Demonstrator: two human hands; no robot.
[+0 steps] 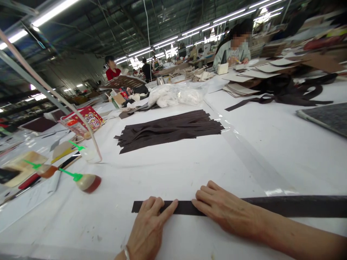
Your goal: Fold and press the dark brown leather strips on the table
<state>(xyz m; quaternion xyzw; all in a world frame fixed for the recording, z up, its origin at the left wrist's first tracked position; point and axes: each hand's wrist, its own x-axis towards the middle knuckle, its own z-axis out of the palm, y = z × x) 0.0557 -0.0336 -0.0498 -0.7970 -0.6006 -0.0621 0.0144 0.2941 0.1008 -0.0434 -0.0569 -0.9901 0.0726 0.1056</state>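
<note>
A long dark brown strip [295, 206], flat like leather or fabric, runs sideways along the near side of the white table. My left hand [148, 224] rests near its left end, fingers bent over it and the index fingertip pressing on top. Further right, my right hand [226, 207] is closed on the strip, with fingertips bunched at its far edge and thumb side low. Between the hands a short stretch of strip lies bare. Beyond them sits a pile of similar dark strips [170, 128], laid roughly parallel.
Squeeze bottles with green nozzles, one holding reddish liquid [89, 183], stand at left near a thin upright tube [86, 124]. Clear plastic bags [176, 94] lie behind the pile. Loose strips [287, 94] and stacked boards [241, 89] lie right. A person [233, 52] sits across the table.
</note>
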